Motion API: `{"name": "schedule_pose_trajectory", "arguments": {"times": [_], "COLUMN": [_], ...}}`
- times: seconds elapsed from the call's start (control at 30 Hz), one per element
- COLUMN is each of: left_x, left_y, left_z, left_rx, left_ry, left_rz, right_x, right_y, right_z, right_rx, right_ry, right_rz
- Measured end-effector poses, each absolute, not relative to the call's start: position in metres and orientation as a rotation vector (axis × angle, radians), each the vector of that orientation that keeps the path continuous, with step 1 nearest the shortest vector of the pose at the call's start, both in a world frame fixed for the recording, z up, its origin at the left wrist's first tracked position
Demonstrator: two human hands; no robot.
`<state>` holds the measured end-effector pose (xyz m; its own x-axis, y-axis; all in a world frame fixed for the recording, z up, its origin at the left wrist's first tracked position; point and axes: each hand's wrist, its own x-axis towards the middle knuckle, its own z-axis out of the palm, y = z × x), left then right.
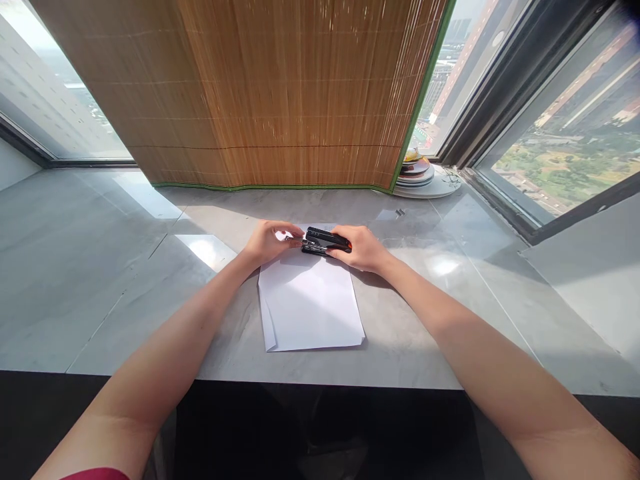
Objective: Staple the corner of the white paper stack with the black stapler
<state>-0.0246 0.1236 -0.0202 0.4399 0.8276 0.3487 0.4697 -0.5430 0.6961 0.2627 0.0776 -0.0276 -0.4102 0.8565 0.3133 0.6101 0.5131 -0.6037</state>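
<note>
A black stapler [326, 235] is held above the far end of a stack of white paper, its jaws parted toward the left. My right hand [364, 248] is closed round its right end. My left hand [273, 241] meets the stapler's open end, thumb and fingers pinching a small metal strip [293, 239]. Whether that strip is joined to the stapler I cannot tell. Below both hands, the white paper [313, 307] lies on the grey counter [400, 320], with its lower left corner slightly curled.
A few small dark metal pieces [400, 213] lie on the counter right of the stapler. Stacked plates [417, 179] stand at the back right, beside the window frame [500, 93]. A bamboo blind [300, 100] hangs down to the counter's back.
</note>
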Motion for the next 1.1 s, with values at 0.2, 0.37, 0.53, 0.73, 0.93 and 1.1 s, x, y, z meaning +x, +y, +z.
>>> {"name": "schedule_pose_trajectory", "arguments": {"times": [0.2, 0.37, 0.53, 0.73, 0.93, 1.1], "left_x": [-0.025, -0.025, -0.029, -0.033, -0.037, -0.037], "left_y": [0.121, 0.123, 0.128, 0.129, 0.127, 0.125], "left_z": [-0.017, -0.018, -0.02, -0.019, -0.016, -0.015], "left_rx": [2.102, 2.057, 2.039, 2.079, 2.069, 1.993], "left_ry": [1.105, 1.138, 1.092, 1.081, 1.108, 1.028], "left_rz": [0.89, 0.873, 0.859, 0.853, 0.846, 0.895], "right_x": [0.263, 0.263, 0.263, 0.263, 0.262, 0.264], "right_y": [0.077, 0.077, 0.077, 0.078, 0.078, 0.076], "right_z": [-0.027, -0.027, -0.027, -0.028, -0.029, -0.024], "right_rx": [-1.199, -1.199, -1.189, -1.172, -1.136, -1.102], "right_ry": [-2.163, -2.169, -2.164, -2.166, -2.141, -1.997], "right_rz": [0.551, 0.554, 0.561, 0.547, 0.507, 0.493]}}
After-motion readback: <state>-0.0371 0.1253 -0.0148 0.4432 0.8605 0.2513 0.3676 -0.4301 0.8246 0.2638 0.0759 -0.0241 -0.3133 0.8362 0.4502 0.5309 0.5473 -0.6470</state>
